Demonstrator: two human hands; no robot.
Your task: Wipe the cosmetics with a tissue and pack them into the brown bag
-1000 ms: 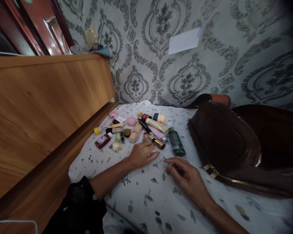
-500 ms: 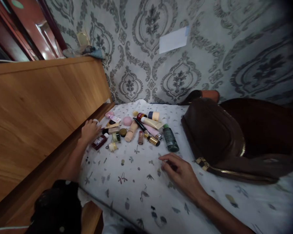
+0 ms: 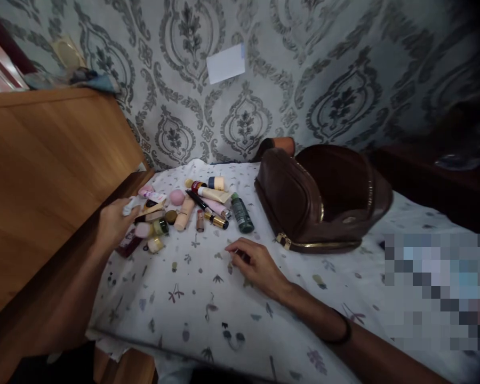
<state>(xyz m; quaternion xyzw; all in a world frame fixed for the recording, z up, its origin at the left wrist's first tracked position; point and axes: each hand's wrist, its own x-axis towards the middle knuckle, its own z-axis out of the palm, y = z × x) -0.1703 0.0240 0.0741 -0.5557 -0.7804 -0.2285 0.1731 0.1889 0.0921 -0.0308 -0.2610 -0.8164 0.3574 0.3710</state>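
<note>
My left hand (image 3: 114, 221) is closed around a small white object (image 3: 129, 206), partly hidden by the fingers, at the left end of a cosmetics pile. Just beneath that hand lies a dark red bottle (image 3: 128, 243), with a pale cap-like piece (image 3: 144, 230) beside it. A small green jar (image 3: 160, 226), a pink sponge (image 3: 177, 197), a beige tube (image 3: 184, 214) and a gold tube (image 3: 216, 221) are close by. My right hand (image 3: 260, 265) rests on the patterned sheet, fingers loosely bent and apart, holding nothing. A dark green bottle (image 3: 242, 214) lies beyond its fingertips.
A brown leather bag (image 3: 316, 205) with a gold zip sits to the right. On the left rises a wooden board (image 3: 56, 154). The patterned wall (image 3: 176, 96) stands behind, with a white paper (image 3: 226, 64) on it.
The view has turned right, so everything shifts left and more of the bag and bed shows. My left hand has lifted the small white object somewhat; my right hand stays near the sheet.
</note>
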